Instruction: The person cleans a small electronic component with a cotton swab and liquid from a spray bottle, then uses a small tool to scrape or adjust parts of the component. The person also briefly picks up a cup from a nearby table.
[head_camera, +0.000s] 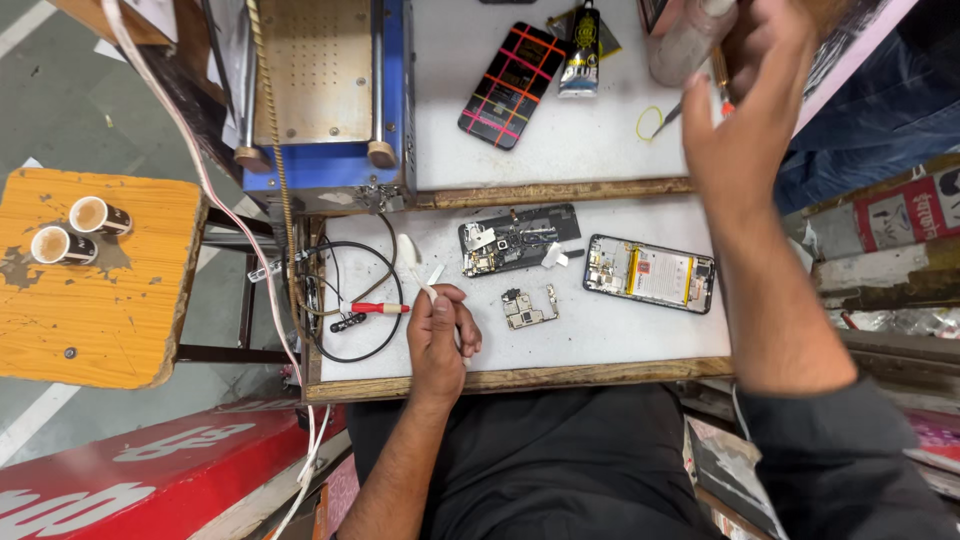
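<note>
My left hand (441, 335) rests on the white work tray (600, 340) and pinches a small white tool (428, 281). Beside it lie a loose circuit board (528, 307), a phone frame with parts (515, 239) and an opened phone (650, 273) with a yellow strip inside. My right hand (748, 95) is raised at the upper right, fingers around a thin orange-handled tool (722, 85) near a grey bottle (683, 42). On the upper shelf lie a phone with coloured stripes (512, 84) and a glue tube (581, 52).
A red-handled screwdriver (375, 308) and a black cable loop (355, 300) lie at the tray's left. A blue machine (325, 90) stands behind. Two paper cups (78, 229) sit on an orange stool (95, 290) at left. A yellow wire loop (648, 122) lies on the shelf.
</note>
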